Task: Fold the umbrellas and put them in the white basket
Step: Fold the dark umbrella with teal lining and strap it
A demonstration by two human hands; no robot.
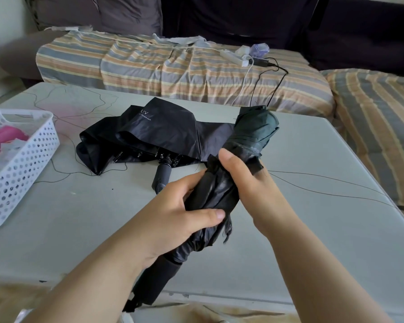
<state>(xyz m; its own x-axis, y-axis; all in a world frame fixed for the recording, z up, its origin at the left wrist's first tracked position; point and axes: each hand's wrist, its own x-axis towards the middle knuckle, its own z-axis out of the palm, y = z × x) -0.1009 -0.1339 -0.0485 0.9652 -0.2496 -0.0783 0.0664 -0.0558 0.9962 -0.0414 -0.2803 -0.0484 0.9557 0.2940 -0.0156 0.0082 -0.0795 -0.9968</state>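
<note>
Hands work together on 1 rolled umbrella [222, 190] above the worktop [289, 229]: left hand [173, 213] has a closed grip on the canopy, right hand [240, 176] pinches the strap. Wrap it tight, keeping folds flat; the white basket [21, 164] waits at left.

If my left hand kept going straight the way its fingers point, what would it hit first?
The left hand grips the rolled umbrella, fingers pointing right. Going on, it would likely first meet the right hand, wrapped around the same umbrella; depth is hard to judge.
</note>
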